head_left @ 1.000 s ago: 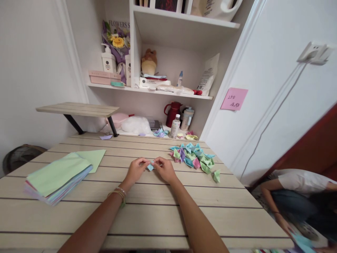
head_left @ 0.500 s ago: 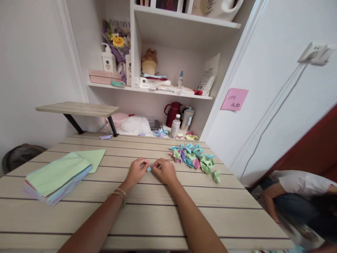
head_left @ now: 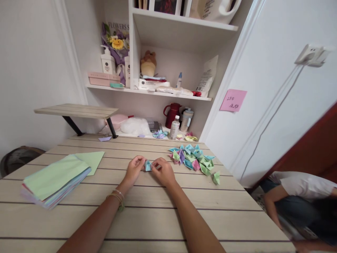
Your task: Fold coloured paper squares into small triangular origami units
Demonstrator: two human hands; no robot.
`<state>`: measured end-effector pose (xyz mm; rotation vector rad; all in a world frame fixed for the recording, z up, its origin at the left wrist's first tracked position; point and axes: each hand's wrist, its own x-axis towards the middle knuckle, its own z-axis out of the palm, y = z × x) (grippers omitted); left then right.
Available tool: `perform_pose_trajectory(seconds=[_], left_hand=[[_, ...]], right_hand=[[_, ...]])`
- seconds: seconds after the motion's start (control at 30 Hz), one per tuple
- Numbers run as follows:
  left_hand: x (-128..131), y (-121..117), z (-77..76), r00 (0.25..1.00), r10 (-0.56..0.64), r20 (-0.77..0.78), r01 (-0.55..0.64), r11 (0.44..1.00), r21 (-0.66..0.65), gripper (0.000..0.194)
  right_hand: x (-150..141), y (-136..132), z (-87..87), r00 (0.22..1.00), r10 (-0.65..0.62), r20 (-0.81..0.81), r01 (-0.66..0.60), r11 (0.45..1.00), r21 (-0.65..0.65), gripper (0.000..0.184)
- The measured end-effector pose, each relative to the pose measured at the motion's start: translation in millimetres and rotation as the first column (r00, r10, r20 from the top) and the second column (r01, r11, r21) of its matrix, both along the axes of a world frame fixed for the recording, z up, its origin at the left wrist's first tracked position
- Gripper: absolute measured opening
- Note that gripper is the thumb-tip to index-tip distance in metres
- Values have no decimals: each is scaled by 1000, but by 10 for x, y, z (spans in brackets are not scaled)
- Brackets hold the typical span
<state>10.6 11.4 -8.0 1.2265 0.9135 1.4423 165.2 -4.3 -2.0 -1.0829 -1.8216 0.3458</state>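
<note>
Blue paper (head_left: 147, 166) is pinched by the left hand (head_left: 134, 169) and the right hand (head_left: 164, 171), one at each side. It is held left of the folded papers (head_left: 193, 156). Farther left of them, flat sheets (head_left: 56, 175) are stacked, green on top.

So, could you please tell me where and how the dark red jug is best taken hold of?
Probably by its handle, coming from the left: the handle loops out on that side of the upright dark red jug, while the bottle stands partly in front at the right.
</note>
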Motion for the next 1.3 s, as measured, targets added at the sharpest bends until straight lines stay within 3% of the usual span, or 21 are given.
perform_pose_trajectory(seconds=[0.23,0.57,0.73,0.87,0.97,1.07,1.3], left_hand=[[-26,-15,28,994,-109,-20,107,993,-52,33],[-13,35,-36,997,-56,-46,56,998,7,28],[-25,-12,19,976,-86,-200,108,989,105,26],[-35,-41,45,956,-85,-282,134,978,160,21],[-20,-35,18,973,-63,-221,86,991,98,21],[2,-18,-22,992,-44,-119,49,998,44,25],[8,-21,-15,997,58,-59,-54,996,65,25]], right_hand=[[59,0,10,997,-11,77,-1,987,158,14],[32,-34,3,972,-127,198,58,945,322,16],[71,-15,19,954,-206,216,151,957,246,13],[82,-22,51,960,-157,230,119,978,170,12],[61,-21,44,981,-79,176,64,994,88,11],[11,-10,13,1000,10,25,-10,1000,-16,12],[-112,-7,-46,967,99,-235,-147,969,-197,18]])
